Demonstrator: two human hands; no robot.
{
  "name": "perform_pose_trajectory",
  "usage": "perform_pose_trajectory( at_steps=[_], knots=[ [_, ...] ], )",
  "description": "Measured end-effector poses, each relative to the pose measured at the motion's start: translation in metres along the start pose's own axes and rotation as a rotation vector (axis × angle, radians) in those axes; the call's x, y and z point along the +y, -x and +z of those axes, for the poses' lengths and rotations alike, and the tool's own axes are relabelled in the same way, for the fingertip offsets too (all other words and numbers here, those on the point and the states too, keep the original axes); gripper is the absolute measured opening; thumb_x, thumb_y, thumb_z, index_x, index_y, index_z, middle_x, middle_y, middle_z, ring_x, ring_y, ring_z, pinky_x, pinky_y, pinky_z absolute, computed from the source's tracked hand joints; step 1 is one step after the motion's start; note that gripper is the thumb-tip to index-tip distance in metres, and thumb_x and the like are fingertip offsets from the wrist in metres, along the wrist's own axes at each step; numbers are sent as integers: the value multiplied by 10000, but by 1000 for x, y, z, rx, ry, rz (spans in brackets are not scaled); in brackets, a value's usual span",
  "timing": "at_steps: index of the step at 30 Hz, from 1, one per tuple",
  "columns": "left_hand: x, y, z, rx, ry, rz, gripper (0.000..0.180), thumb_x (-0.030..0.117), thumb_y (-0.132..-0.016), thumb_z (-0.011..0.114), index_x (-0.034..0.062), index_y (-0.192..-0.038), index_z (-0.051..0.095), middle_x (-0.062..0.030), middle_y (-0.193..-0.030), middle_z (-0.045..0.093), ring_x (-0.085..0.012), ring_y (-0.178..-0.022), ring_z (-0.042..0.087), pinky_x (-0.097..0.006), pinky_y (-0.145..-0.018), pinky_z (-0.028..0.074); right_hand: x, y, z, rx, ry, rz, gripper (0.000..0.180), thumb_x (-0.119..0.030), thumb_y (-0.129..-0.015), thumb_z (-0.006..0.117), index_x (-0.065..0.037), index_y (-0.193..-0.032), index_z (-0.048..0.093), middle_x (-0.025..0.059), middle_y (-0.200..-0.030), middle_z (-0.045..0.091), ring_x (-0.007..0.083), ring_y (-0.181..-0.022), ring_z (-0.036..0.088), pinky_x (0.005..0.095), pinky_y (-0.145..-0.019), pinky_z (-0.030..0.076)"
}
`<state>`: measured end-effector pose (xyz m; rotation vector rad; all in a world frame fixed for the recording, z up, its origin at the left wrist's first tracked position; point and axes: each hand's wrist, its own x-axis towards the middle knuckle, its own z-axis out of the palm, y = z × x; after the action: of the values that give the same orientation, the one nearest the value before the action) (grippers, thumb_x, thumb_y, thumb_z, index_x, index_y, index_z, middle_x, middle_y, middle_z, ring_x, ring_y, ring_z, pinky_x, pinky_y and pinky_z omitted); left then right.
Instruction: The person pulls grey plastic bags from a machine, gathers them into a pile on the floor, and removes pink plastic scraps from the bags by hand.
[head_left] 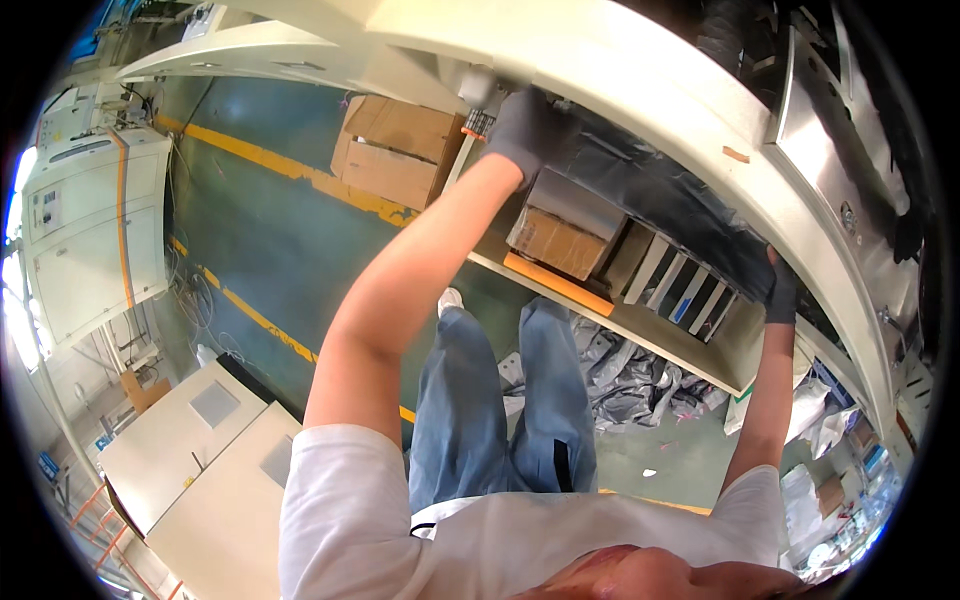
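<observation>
A long, glossy black sheet (650,180) runs under the curved cream edge of the machine (640,60). At its left end is my left hand (525,130) in a dark grey glove, smeared by motion, its fingers not readable. My right hand (782,290), gloved too with a fingertip bare, grips the sheet's right end; most of its fingers are hidden. Below the sheet, a cream shelf (690,355) holds an open cardboard box (562,242), an orange bar (558,284) and several upright grey-white plates (680,290).
Another cardboard box (395,152) stands on the green floor (270,210) at left. Crumpled silver-grey sheets (630,375) lie beneath the shelf. Cream cabinets (200,450) stand at lower left, a machine housing (95,220) farther left. A metal panel (825,130) rises at upper right.
</observation>
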<state>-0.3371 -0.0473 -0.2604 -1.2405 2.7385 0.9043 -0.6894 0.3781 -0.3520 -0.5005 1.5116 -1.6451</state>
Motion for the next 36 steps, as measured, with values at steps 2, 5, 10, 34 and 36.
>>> perform_pose_trajectory(
  at_steps=[2,5,10,34,36],
  knots=[
    [-3,-5,-1,94,417,189,505,245,-778,624,6,-1200,482,-190,-1123,590,-289,-1056,563,-338,-894,445,-5,3,3,197,212,16,676,-159,-732,765,-8,-1299,430,100,-1297,463,199,-1193,425,315,-1033,315],
    [-2,-16,-12,-76,399,104,364,179,-761,625,15,-1078,552,-122,-964,616,-231,-939,595,-314,-788,477,-16,2,4,314,314,7,654,-148,-743,752,-9,-1296,432,103,-1294,464,200,-1186,429,322,-1030,324],
    [-6,-18,-36,-613,1048,-390,255,48,-780,625,3,-1027,578,-71,-902,630,-148,-864,600,-237,-766,501,-6,-13,10,351,393,9,617,-129,-761,732,-11,-1289,435,108,-1290,465,202,-1175,436,332,-1024,339],
    [-20,-17,-2,212,214,452,358,281,-818,607,58,-1097,589,-118,-1016,618,-220,-940,580,-344,-812,466,-26,2,65,397,314,175,555,-188,-760,734,-3,-1232,508,64,-1174,543,156,-1042,516,280,-925,399],
    [-44,-37,25,566,-111,764,338,248,-833,574,43,-1102,573,-163,-1052,599,-295,-992,566,-400,-857,460,-32,7,61,407,320,182,551,-199,-767,728,-3,-1232,508,64,-1177,544,157,-1043,518,281,-925,398]
  ],
)
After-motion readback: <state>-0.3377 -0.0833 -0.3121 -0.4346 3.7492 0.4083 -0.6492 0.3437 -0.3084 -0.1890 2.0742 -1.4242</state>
